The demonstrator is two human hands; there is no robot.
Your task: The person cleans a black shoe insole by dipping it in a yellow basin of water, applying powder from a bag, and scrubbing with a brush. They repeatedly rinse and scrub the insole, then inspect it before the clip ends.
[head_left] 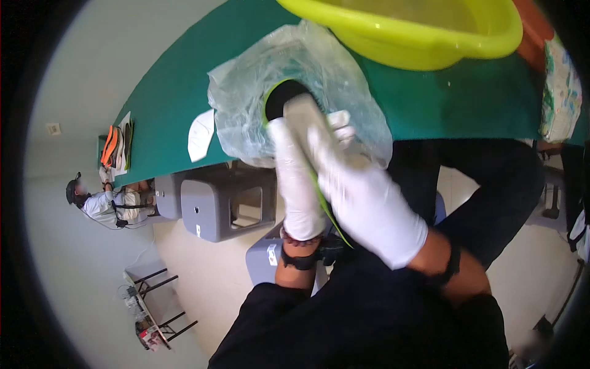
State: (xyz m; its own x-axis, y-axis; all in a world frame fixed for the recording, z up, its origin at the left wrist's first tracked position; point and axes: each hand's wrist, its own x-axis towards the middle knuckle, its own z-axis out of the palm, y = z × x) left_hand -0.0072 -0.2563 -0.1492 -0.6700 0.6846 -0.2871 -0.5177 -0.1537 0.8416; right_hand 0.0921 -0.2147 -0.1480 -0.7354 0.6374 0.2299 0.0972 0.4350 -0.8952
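Note:
Both my hands wear white gloves. My left hand (296,184) is wrapped round a long insole (279,95), black on top with a lime-green edge, which slants from the table edge back toward my lap. My right hand (369,200) grips a flat beige piece (301,112) and lays it against the insole's upper face. Motion blurs that piece, so I cannot tell its kind. Under the insole's far end a crumpled clear plastic bag (236,92) spreads over the green table (184,80). My gloves cover the insole's middle.
A yellow-green basin (405,49) stands beyond the bag. A white paper piece (201,135) lies left of it, a patterned soft pack (560,92) at far right. Grey stools (212,206) stand below the table. Another person (114,206) sits far left by several coloured insoles (110,147).

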